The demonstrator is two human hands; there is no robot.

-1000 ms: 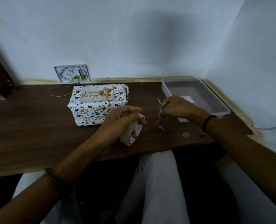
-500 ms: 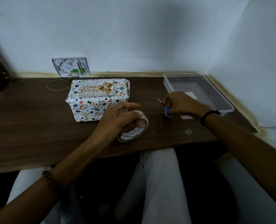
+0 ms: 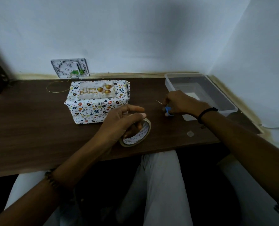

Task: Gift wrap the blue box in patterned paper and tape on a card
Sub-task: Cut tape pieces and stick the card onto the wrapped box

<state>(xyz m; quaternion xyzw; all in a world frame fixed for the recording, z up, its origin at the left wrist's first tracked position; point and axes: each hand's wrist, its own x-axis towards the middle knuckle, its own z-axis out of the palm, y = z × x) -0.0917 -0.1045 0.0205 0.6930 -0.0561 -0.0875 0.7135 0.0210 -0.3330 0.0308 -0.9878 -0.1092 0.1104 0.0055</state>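
The box (image 3: pixel 93 110), wrapped in white paper with small coloured patterns, stands on the dark wooden desk (image 3: pixel 29 128). A "Happy Birthday" card (image 3: pixel 97 91) with gold balloons lies on its top. My left hand (image 3: pixel 120 124) grips a roll of clear tape (image 3: pixel 143 136) lying nearly flat on the desk just in front of the box's right corner; the thumb reaches inside the roll. My right hand (image 3: pixel 181 102) holds small blue-handled scissors (image 3: pixel 168 110) low over the desk, blade tips pointing left.
A clear plastic tray (image 3: pixel 217 93) sits at the desk's back right corner, against the wall. A thin gold string loop (image 3: pixel 53 88) lies left of the box. A small scrap of tape (image 3: pixel 190 133) lies near the front edge. My knees are under the desk.
My left hand has lowered the tape roll from upright to nearly flat on the desk. My right hand has moved the scissors down to the desk surface.
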